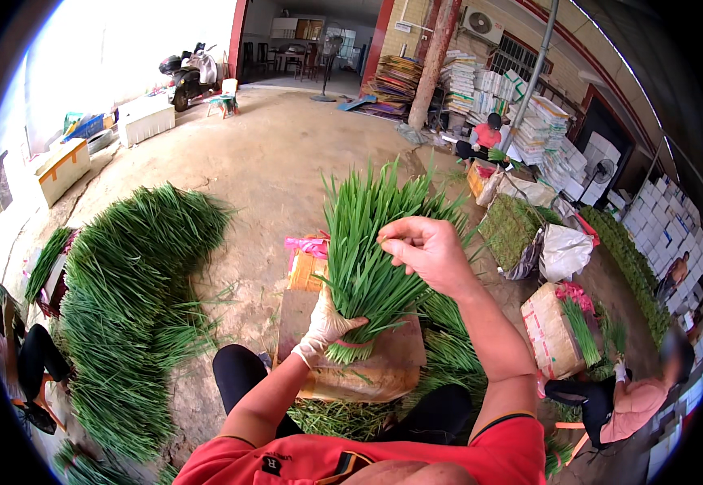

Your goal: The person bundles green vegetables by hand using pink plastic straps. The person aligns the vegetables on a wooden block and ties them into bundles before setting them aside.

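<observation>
My left hand (326, 328), in a pale glove, grips a thick bunch of green garlic chives (376, 250) low on its stems. A reddish band (353, 343) circles the bunch near its cut end, and the leaves fan out away from me. Beneath the bunch is a worn, tape-covered box (351, 384) with a board on top, between my knees. Bare and pinched, my right hand (428, 249) hovers at the right side of the leaves, thumb against forefinger. Whatever is between those fingertips is too small to name.
A long heap of chives (125, 315) covers the floor at left; more chives (452, 347) lie right of my box. One person (630, 400) sits at right beside another box (557, 331), another (485, 137) farther back. Pink strips (307, 244) hang at my box's far edge.
</observation>
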The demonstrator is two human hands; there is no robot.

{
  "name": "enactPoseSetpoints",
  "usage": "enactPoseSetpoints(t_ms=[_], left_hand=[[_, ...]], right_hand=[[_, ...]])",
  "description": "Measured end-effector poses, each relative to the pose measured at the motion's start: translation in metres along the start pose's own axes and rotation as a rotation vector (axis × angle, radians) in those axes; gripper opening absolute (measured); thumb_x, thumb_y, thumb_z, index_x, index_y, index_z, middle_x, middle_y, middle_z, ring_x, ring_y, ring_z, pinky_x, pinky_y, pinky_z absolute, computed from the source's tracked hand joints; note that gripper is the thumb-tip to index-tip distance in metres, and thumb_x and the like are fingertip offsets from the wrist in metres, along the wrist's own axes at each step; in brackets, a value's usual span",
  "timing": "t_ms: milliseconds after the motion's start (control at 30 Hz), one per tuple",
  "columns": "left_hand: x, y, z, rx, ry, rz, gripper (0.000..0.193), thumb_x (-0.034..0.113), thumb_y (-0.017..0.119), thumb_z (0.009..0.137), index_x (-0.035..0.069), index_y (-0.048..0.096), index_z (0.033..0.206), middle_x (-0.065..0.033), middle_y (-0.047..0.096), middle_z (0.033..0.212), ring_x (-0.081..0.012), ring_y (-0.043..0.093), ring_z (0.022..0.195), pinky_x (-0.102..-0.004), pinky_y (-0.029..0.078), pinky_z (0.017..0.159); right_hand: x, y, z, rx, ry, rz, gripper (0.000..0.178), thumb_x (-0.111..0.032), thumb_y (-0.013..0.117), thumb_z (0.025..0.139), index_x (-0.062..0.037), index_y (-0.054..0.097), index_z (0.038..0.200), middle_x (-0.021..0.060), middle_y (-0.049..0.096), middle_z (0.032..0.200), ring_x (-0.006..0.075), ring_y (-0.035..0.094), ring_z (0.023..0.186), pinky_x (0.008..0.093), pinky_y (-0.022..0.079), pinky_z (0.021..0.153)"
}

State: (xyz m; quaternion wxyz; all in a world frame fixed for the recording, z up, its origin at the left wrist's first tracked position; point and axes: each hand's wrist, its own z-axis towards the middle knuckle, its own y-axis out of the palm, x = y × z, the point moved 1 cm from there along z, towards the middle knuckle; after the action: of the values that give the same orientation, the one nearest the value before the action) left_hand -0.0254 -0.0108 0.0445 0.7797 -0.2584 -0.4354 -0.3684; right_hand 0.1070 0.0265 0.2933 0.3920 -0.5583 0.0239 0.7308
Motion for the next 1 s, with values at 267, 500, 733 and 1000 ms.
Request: enactPoseSetpoints(t_ms=[267, 500, 733, 1000], left_hand=[[0.011, 0.004, 0.002, -0.018, 0.015, -0.036, 0.108, 0.029, 0.080, 0.043, 0.001, 0.016, 0.124, -0.0156, 0.041, 0.112, -0.0274, 0.042, 0.104, -0.0326, 0.033, 0.088], [-0.004, 0.009, -0.001, 0.020, 0.016, 0.026, 0.112, 0.033, 0.080, 0.040, 0.000, 0.014, 0.124, -0.0181, 0.037, 0.117, -0.0286, 0.041, 0.105, -0.0326, 0.033, 0.089], [0.029, -0.013, -0.005, 0.050, -0.050, 0.148, 0.116, 0.028, 0.081, 0.041, 0.000, 0.008, 0.127, -0.0166, 0.040, 0.116, -0.0250, 0.041, 0.105, -0.0301, 0.033, 0.089], [0.023, -0.010, -0.003, 0.091, -0.066, 0.058, 0.110, 0.036, 0.075, 0.044, -0.004, 0.013, 0.125, -0.0239, 0.043, 0.111, -0.0311, 0.043, 0.105, -0.0310, 0.035, 0.088]], right_hand=[[0.022, 0.012, 0.007, 0.168, -0.146, 0.149, 0.009, -0.004, 0.049, 0.078, -0.0030, 0.046, 0.070, -0.0012, 0.045, 0.055, 0.0022, 0.038, 0.042, 0.0169, 0.029, 0.036], [0.048, -0.047, -0.082, -0.746, -0.327, 0.691, 0.012, -0.005, 0.059, 0.071, 0.0058, 0.058, 0.066, 0.0113, 0.057, 0.054, 0.0148, 0.052, 0.042, 0.0243, 0.040, 0.038], [0.261, 0.012, -0.117, -0.246, 0.322, -0.596, 0.057, -0.038, 0.070, 0.057, -0.0016, 0.054, 0.099, 0.0157, 0.055, 0.098, 0.0187, 0.052, 0.087, 0.0318, 0.041, 0.076], [0.319, 0.029, -0.074, -0.219, 0.252, -0.285, 0.066, -0.012, 0.073, 0.060, 0.0011, 0.039, 0.115, 0.0074, 0.042, 0.116, 0.0167, 0.039, 0.104, 0.0287, 0.029, 0.090]])
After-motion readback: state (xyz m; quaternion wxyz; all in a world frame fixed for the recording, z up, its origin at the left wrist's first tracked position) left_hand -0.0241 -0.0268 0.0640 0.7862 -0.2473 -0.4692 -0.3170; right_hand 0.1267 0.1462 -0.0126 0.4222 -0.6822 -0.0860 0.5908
